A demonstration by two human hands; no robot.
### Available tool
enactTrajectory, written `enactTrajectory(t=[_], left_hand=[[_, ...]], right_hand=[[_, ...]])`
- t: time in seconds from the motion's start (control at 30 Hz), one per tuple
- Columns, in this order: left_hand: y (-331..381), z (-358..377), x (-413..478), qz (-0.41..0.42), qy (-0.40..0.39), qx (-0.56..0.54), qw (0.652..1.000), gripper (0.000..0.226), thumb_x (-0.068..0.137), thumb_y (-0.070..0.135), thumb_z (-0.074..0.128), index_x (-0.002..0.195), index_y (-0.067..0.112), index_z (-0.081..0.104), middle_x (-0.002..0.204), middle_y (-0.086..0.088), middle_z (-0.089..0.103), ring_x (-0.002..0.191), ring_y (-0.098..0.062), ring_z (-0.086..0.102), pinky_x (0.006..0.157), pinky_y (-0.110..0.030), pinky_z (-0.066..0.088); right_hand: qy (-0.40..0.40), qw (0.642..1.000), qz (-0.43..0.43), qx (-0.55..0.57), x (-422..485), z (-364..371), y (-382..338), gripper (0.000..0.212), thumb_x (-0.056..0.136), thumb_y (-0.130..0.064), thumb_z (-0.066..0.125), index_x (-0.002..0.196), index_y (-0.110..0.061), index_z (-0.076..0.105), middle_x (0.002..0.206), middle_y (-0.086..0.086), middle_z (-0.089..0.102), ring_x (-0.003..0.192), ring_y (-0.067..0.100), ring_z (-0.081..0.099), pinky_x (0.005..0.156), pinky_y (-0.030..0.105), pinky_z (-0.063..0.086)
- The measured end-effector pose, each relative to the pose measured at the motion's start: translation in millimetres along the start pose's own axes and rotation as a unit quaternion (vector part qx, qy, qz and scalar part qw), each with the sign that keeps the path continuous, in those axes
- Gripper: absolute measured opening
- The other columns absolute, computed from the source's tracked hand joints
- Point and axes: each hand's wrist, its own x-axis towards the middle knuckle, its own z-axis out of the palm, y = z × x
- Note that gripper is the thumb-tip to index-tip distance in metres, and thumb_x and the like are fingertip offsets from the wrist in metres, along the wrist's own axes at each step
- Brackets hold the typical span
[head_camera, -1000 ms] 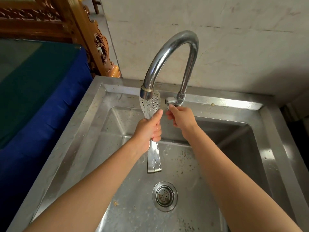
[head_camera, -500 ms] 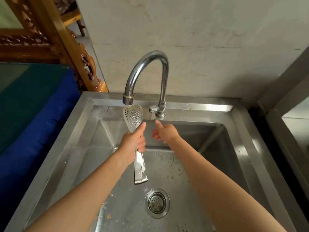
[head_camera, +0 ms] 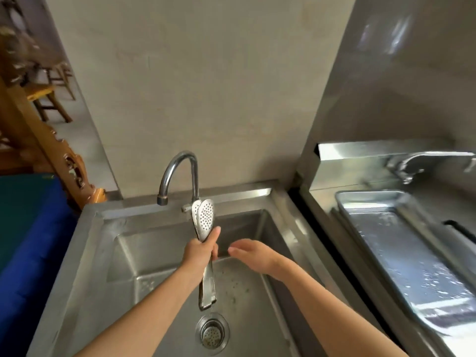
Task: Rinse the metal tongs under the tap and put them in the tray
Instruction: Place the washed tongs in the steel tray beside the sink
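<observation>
Steel sink basin [head_camera: 159, 256] holds only specks of debris and a round perforated drain strainer [head_camera: 212, 333]. Above it the left hand [head_camera: 200, 251] is clenched around the perforated metal tongs [head_camera: 205, 243], upright, right of the curved chrome tap [head_camera: 177, 167]. Just beside, the right hand [head_camera: 253, 255] is spread, empty. Well right lies a wet rectangular metal tray [head_camera: 371, 199].

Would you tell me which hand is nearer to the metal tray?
Right. The right hand hangs open over the sink, toward the tray; the left hand grips the tongs farther left.
</observation>
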Motion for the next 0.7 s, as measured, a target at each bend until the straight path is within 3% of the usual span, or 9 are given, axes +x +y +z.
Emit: enactTrajectory(t=[0.1,0.17,0.27,0.4,0.47,0.57,0.7], left_hand=[[40,20,-11,0.030,-0.046,-0.074,0.996,0.041,0.086,0.032,0.061,0.050,0.013,0.054,0.042,0.006,0.057,0.049,-0.013,0.048,0.056,-0.026,0.040],[68,38,-22,0.030,-0.051,-0.133,0.989,0.035,0.087,0.033,0.059,0.058,0.013,0.057,0.051,0.004,0.063,0.058,-0.014,0.053,0.059,-0.027,0.042],[101,62,-40,0.030,-0.089,-0.190,0.977,0.033,0.087,0.040,0.057,0.065,0.015,0.057,0.055,0.007,0.070,0.066,-0.012,0.057,0.064,-0.027,0.046],[138,91,-62,0.009,-0.154,-0.225,0.962,0.038,0.085,0.051,0.053,0.063,0.019,0.049,0.067,0.006,0.074,0.073,-0.011,0.062,0.073,-0.032,0.049],[155,108,-72,-0.031,-0.179,-0.266,0.947,0.038,0.084,0.055,0.052,0.071,0.019,0.050,0.076,0.002,0.072,0.072,-0.012,0.062,0.078,-0.035,0.051],[168,132,-88,-0.060,-0.231,-0.315,0.918,0.043,0.078,0.061,0.055,0.087,0.019,0.054,0.078,0.002,0.067,0.064,-0.010,0.065,0.069,-0.031,0.052],[162,163,-116,-0.070,-0.295,-0.354,0.885,0.056,0.075,0.068,0.051,0.099,0.018,0.055,0.079,0.001,0.062,0.069,-0.013,0.061,0.065,-0.030,0.054]], right_hand=[[-0.012,0.999,-0.014,-0.030,-36,-17,-17,0.051,0.093,-0.049,0.041,0.130,-0.015,0.051,0.133,0.005,0.055,0.119,0.019,0.051,0.101,0.033,0.039],[0.005,0.999,-0.023,-0.040,-57,-30,-28,0.051,0.093,-0.051,0.038,0.123,-0.013,0.054,0.121,0.007,0.059,0.107,0.019,0.055,0.092,0.032,0.042],[0.088,0.995,-0.035,-0.039,-84,-54,-43,0.038,0.094,-0.046,0.040,0.097,-0.012,0.058,0.091,0.005,0.059,0.080,0.016,0.051,0.069,0.029,0.040],[0.165,0.984,-0.048,-0.039,-119,-92,-52,0.028,0.093,-0.041,0.045,0.082,-0.017,0.054,0.078,0.003,0.059,0.069,0.015,0.052,0.067,0.034,0.046],[0.202,0.978,-0.053,-0.007,-135,-110,-51,0.026,0.093,-0.040,0.048,0.088,-0.016,0.057,0.081,0.002,0.059,0.070,0.014,0.054,0.069,0.035,0.049],[0.248,0.968,-0.030,-0.021,-154,-132,-44,0.035,0.092,-0.042,0.049,0.100,-0.010,0.058,0.090,0.009,0.062,0.074,0.016,0.055,0.065,0.030,0.047],[0.291,0.950,0.001,-0.111,-177,-154,-27,0.037,0.090,-0.048,0.048,0.087,-0.011,0.050,0.082,0.007,0.057,0.064,0.017,0.047,0.051,0.025,0.033]])
